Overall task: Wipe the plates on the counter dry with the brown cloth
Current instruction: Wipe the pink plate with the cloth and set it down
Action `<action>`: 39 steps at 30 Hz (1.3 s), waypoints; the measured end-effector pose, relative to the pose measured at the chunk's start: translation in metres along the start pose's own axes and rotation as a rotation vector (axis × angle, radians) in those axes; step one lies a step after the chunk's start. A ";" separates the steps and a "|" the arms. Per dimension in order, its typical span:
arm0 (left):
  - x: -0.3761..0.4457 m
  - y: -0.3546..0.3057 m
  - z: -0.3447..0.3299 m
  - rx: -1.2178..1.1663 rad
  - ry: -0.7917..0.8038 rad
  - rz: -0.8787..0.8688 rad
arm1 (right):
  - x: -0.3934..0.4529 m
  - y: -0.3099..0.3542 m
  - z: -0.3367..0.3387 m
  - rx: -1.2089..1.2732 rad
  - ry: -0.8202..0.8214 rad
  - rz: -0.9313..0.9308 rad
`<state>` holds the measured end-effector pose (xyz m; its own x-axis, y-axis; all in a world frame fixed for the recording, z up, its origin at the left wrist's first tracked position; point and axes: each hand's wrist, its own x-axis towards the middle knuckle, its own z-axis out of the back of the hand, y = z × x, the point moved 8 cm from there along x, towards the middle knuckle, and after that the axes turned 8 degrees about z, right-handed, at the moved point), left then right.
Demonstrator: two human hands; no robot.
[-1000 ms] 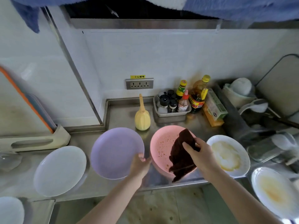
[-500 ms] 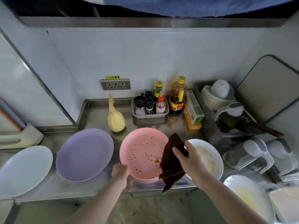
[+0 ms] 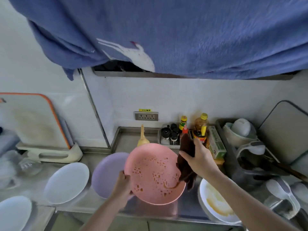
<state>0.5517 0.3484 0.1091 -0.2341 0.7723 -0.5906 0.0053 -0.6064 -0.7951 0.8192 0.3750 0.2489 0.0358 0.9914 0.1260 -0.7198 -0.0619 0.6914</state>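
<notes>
My left hand grips the left rim of the pink plate, which is lifted and tilted toward me, spotted with brown drops. My right hand holds the brown cloth bunched at the plate's right edge, its lower end touching a brown smear. A purple plate lies on the steel counter just behind my left hand. Two white plates lie further left. A white plate with yellow residue sits to the right below my right forearm.
A blue towel hangs across the top of the view. Sauce bottles and a tray of small jars stand at the back wall beside a yellow brush. A dish rack crowds the right; a cutting board leans at left.
The pink plate has been lifted off the counter and tilted up. My right hand has drawn the cloth from the plate's middle to its right rim. The view has tipped upward.
</notes>
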 end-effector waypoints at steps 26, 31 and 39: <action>-0.107 -0.157 0.078 -0.329 0.262 -0.299 | -0.036 0.212 -0.073 -0.385 -0.034 0.784; -0.116 -0.164 0.073 -0.314 0.272 -0.358 | -0.003 0.219 -0.041 -0.545 -0.309 0.654; -0.126 -0.172 0.079 -0.254 0.273 -0.458 | 0.018 0.195 0.001 -0.403 -0.497 0.366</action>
<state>0.5039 0.3405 0.3307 -0.0092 0.9859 -0.1670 0.2036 -0.1617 -0.9656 0.6805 0.3805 0.3867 -0.0145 0.7403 0.6721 -0.9415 -0.2364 0.2401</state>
